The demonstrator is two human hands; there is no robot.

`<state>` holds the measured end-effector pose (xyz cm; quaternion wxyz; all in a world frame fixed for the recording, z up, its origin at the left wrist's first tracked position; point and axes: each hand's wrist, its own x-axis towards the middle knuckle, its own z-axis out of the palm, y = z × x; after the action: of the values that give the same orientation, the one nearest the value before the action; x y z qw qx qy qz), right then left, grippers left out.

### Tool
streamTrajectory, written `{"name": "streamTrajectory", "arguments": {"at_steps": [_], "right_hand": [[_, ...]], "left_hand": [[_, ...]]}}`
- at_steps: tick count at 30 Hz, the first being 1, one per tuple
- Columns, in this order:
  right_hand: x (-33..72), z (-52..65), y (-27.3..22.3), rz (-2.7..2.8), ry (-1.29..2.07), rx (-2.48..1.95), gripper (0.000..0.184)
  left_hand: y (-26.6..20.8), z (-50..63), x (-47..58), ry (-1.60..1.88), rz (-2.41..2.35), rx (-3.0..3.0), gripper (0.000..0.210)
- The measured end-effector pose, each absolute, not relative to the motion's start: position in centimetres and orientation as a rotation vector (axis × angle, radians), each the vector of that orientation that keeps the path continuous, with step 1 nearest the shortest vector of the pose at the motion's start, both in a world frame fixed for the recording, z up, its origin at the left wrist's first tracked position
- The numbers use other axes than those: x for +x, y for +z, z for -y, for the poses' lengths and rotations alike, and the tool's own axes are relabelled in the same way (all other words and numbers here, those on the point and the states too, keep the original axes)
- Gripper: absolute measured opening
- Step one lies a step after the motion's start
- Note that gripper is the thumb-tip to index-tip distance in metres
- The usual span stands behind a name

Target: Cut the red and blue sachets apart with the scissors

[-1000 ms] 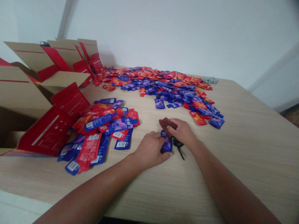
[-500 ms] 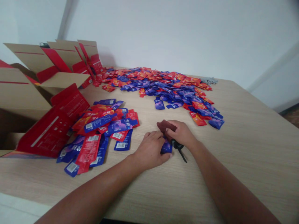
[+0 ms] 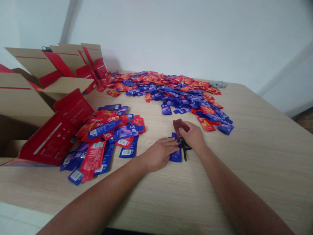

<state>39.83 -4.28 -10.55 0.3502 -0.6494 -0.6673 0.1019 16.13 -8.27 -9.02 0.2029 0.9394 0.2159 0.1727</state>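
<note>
A blue sachet (image 3: 175, 156) lies on the table in front of me, partly covered by both hands. My left hand (image 3: 158, 154) rests on its left side, fingers stretched out flat across it. At its upper right, my right hand (image 3: 195, 137) is closed on a folded brown cloth (image 3: 180, 126). Below the cloth, a black object (image 3: 185, 144) with a thin tail hangs under the same hand, against the sachet; its kind is hard to make out. To the left of my left hand is a loose pile of red and blue sachets (image 3: 114, 129).
A large heap of red and blue sachets (image 3: 168, 86) spreads along the back of the wooden table (image 3: 256, 147). Open cardboard boxes (image 3: 18, 94) with red flaps crowd the left side. A small grey crumpled thing (image 3: 219, 84) lies at the far right end of the heap.
My right hand has moved slightly right and up with the brown cloth and black object, and my left fingers have straightened. More of the blue sachet shows now.
</note>
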Motion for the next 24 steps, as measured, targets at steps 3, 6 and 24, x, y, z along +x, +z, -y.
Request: {"name": "streamTrajectory", "arguments": {"at_steps": [3, 6, 24], "right_hand": [[39.8, 4.2, -10.5, 1.707, 0.284, -1.695, 0.027], [39.8, 4.2, -10.4, 1.714, 0.287, -1.69, 0.026], [40.2, 4.0, -10.7, 1.559, 0.306, -1.647, 0.029]], "left_hand": [[-10.0, 7.7, 16.0, 0.375, -0.561, 2.675, 0.064], [-9.8, 8.1, 15.9, 0.347, -0.6, 2.689, 0.064], [-6.6, 9.2, 15.8, 0.374, -1.037, 2.696, 0.024]]}}
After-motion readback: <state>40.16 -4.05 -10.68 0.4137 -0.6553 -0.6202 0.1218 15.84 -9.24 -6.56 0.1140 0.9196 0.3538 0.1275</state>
